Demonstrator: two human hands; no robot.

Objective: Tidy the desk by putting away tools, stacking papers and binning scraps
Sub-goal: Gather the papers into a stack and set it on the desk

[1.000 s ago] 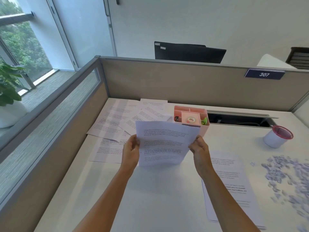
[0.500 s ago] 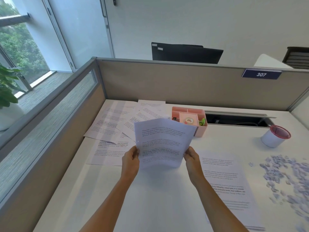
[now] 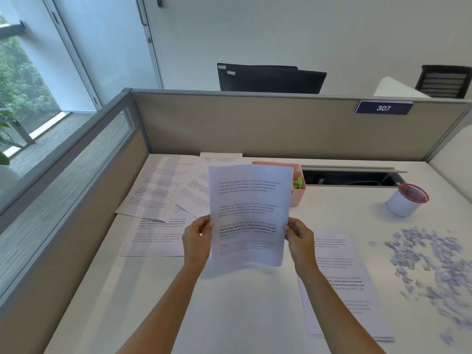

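From my feed, the white tabletop (image 3: 229, 315) fills the lower half of the view, closed in at the back by a beige partition (image 3: 255, 123) that carries a dark sign reading 307 (image 3: 383, 108). At the back left of the tabletop I see a loose spread of printed sheets (image 3: 158, 190), overlapping one another at different angles. On the right, nearer the person, lies a flat pile of printed pages (image 3: 339, 284) with its edges roughly in line. Further right is a wide scatter of small paper scraps (image 3: 434, 264), blurred at the frame edge.

In the middle, one printed sheet (image 3: 249, 213) is held upright above the tabletop, text facing me, its bottom edge slightly curled. It hides most of a pink organiser (image 3: 297, 198) standing behind it near the partition. A white cup with a red rim (image 3: 406, 203) stands well apart at the back right, beyond the scraps.

The left hand (image 3: 196, 241) pinches the sheet's left edge and the right hand (image 3: 300, 240) pinches its right edge, both at about mid-height. I can make out something small and green (image 3: 297, 182) in the organiser's right compartment, but not what it is.
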